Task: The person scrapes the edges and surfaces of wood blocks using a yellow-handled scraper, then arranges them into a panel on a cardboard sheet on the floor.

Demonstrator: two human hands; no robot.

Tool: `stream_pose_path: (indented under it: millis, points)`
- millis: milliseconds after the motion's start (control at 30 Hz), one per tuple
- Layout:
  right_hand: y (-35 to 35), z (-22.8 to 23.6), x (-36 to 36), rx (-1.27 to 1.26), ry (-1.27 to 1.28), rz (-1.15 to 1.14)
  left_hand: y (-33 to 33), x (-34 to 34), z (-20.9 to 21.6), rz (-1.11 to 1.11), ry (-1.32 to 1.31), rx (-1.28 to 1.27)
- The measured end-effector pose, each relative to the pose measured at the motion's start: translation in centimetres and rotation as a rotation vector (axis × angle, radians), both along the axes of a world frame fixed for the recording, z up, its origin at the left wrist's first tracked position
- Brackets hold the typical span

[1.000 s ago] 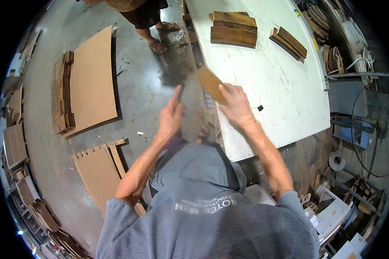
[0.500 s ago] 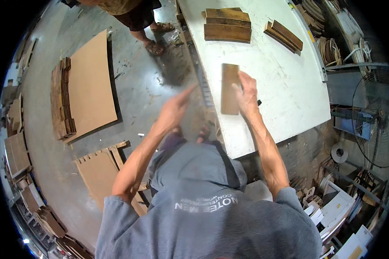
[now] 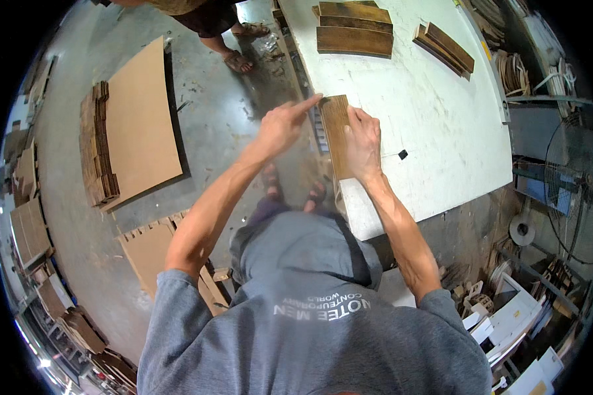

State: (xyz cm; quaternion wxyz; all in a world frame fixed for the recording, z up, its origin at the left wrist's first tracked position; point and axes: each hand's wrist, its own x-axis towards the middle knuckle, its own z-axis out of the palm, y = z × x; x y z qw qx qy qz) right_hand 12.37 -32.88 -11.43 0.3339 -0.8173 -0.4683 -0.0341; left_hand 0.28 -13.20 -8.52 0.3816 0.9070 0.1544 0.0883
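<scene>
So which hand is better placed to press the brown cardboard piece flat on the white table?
Probably the right hand: it already lies flat on the cardboard piece on the table. The left hand only reaches the piece's upper corner with one pointing finger.

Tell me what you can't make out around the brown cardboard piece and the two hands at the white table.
All in the head view:
- Cardboard piece: its near end lies under the right hand, so that edge is hidden.
- Left hand: motion-blurred; whether its fingers touch the cardboard is unclear.
- Other person on the floor: cut off by the top edge, only legs and sandals show.
- Shelf clutter right of the white table: too small and bent by the fisheye.
</scene>
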Motion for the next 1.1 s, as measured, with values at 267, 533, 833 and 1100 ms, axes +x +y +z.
stream_pose_path:
  millis: [267, 533, 833, 1100]
  points:
    - [-0.2, -0.2, 0.1, 0.022, 0.008, -0.018, -2.5, -2.2, 1.0, -0.202, 0.061, 0.051]
    - [0.2, 0.0, -0.3, 0.067, 0.047, 0.001, -9.8, -9.3, -0.8, -0.616, 0.067, 0.18]
    - [0.8, 4.0, -2.1, -0.246, 0.058, -0.046, -3.6, -6.2, 1.7, 0.447, -0.104, -0.552]
    - [-5.3, 4.8, 5.7, -0.317, 0.057, -0.059, -5.5, -12.9, 0.1, 0.693, 0.009, -0.972]
